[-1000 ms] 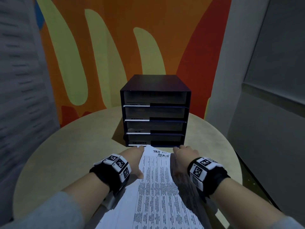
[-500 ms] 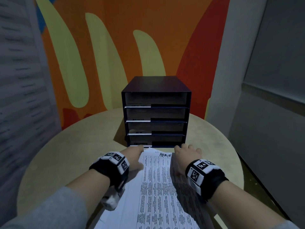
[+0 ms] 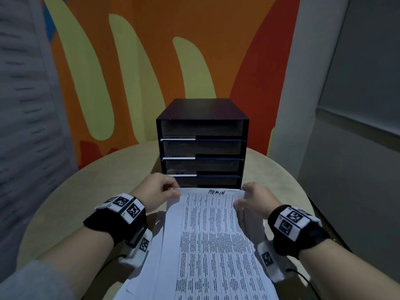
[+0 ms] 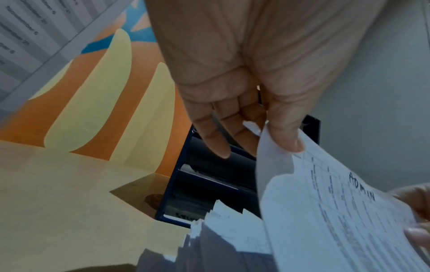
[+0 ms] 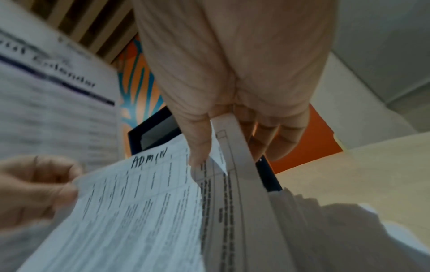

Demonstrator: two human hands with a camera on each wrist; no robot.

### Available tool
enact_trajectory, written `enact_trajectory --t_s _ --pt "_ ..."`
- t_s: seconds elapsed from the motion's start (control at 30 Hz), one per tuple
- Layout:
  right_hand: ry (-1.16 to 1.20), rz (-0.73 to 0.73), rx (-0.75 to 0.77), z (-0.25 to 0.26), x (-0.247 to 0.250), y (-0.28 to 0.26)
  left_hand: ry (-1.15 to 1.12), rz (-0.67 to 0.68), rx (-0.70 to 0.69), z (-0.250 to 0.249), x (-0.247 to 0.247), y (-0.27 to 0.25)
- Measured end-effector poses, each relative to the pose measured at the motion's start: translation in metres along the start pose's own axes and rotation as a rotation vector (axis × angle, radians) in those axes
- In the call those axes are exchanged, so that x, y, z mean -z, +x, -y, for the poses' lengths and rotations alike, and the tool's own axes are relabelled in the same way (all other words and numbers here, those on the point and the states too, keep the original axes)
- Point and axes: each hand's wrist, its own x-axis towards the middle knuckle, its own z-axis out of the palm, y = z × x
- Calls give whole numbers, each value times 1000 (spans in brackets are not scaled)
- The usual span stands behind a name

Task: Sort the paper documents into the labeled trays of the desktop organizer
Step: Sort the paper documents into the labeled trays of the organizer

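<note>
organizer [image 3: 202, 118]: 1 | trays [image 3: 201, 152]: 4 | lifted sheet [image 3: 212, 234]: 1 | paper stack [image 4: 223, 226]: 1 | hands: 2 | table [image 3: 65, 204]: 1

"ADMIN" is handwritten in dark ink at the top edge of the sheet [image 3: 213, 230]. Its printed table text is too small to read. White labels on the front lips of the organizer [image 3: 202, 146] trays are illegible. A blurred wall poster [image 5: 53, 95] cannot be read.
</note>
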Motion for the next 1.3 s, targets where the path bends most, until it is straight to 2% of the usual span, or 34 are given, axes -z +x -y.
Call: enact_trajectory --t_s 0.2,0.3,0.4,0.47,0.57,0.63,0.7,0.93,1.0,1.07,1.23,1.3 --pt "568 -13 33 -7 10 7 -216 -89 34 -1 6 0" --pt "832 83 46 -3 12 3 -244 -125 42 0 6 3" --pt "808 154 33 -7 10 0 -319 -148 66 1 1 5" --pt "772 87 35 -10 10 0 -361 -53 122 6 -4 6" --pt "776 -58 59 -12 16 2 -241 240 220 20 -14 9" --pt "755 -120 78 -14 20 3 -181 412 215 26 -22 10" --pt "728 -145 89 -18 23 3 -224 545 162 26 -30 9" --pt "762 -151 56 -27 17 6 -283 610 112 24 -36 7" --pt "767 -137 52 -27 14 6 -230 584 86 22 -32 5" --pt "772 -125 58 -25 11 8 -232 501 90 25 -29 4" --pt "810 -133 123 -11 14 9 -488 66 66 27 -19 4" --pt "863 -113 152 -4 19 8 -517 -37 25 28 -13 4"
